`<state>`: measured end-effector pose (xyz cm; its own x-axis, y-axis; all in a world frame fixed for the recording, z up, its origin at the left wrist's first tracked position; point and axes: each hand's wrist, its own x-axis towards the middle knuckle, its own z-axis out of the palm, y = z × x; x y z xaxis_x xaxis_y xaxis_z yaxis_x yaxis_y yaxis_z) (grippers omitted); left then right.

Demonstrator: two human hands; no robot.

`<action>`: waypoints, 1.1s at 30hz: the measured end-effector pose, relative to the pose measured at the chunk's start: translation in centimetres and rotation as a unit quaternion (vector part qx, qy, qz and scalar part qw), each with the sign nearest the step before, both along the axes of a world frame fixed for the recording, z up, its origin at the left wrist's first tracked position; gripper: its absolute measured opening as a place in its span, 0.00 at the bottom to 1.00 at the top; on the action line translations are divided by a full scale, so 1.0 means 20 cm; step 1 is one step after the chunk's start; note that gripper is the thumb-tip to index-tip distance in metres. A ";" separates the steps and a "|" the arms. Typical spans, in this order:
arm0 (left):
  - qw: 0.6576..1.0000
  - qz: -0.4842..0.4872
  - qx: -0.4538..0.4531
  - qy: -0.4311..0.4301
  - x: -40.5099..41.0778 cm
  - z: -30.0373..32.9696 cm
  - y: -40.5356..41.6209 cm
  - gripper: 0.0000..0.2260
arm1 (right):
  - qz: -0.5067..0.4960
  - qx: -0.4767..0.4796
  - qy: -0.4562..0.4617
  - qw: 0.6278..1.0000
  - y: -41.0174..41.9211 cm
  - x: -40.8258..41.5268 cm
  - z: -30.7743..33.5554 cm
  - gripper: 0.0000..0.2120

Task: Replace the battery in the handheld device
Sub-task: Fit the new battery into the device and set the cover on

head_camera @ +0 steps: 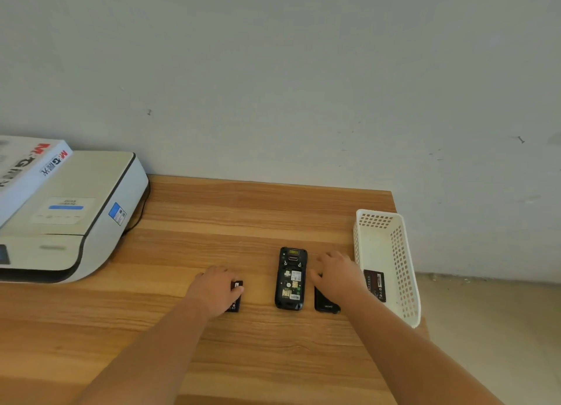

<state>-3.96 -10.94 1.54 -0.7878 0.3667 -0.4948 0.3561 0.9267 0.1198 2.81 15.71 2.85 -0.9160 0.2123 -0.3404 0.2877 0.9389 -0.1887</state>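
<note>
The black handheld device (290, 278) lies face down in the middle of the wooden table (258, 216), its back open and its empty battery bay with labels showing. A black battery (236, 298) lies to its left, mostly under my left hand (214, 289), whose fingers close around it. To the device's right lies the black back cover (325, 303), with my right hand (337, 272) resting on its far end, fingers spread. Another black battery (375, 284) lies inside the white basket (394, 252).
A white printer (69, 216) with a white box (24, 167) on top fills the table's left side, a black cable behind it. The perforated basket stands at the table's right edge. A grey wall runs along the back.
</note>
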 end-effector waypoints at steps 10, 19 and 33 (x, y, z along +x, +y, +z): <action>1.000 -0.019 0.000 -0.003 -0.02 -0.06 -0.06 0.17 | -0.016 0.003 -0.039 0.999 -0.08 0.06 -0.09 0.23; 0.996 -0.079 -0.023 -0.019 -0.04 -0.12 -0.10 0.37 | -0.029 0.003 -0.043 0.999 -0.10 0.07 -0.10 0.24; 0.995 -0.093 -0.033 0.030 0.04 -0.23 -0.12 0.36 | -0.024 0.004 -0.032 0.999 -0.12 0.09 -0.12 0.23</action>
<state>-3.22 -13.27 -3.06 -0.7376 0.4771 -0.4778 0.5273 0.8490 0.0337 4.56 13.38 0.39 -0.8811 0.2584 -0.3961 0.3438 0.9251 -0.1612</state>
